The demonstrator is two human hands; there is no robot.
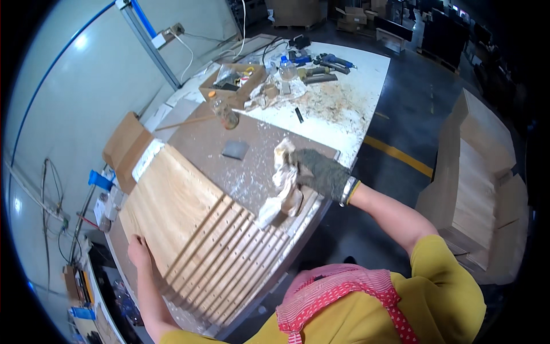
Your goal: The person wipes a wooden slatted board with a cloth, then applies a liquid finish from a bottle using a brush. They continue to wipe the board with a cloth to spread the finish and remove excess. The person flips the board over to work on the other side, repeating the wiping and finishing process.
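Several pale wooden panels [173,192] lie stacked and fanned on the worktable, their staggered edges dotted with small dark holes. At the stack's left edge my bare left hand [138,252] is closed, its fingers curled on the top wooden panel. My right hand [322,173] wears a dark, dirty glove and is closed on a crumpled whitish rag [285,192]. That rag hangs past the fingers toward the panels' right corner. A grey square pad [235,150] rests on the dusty brown board beyond the stack.
Beyond the board stand a bottle with an orange cap [223,112] and an open cardboard box [234,86] of small items. Power tools [332,62] lie at the table's far side. An open carton [129,150] is at the left; a large carton [478,189] stands on the right.
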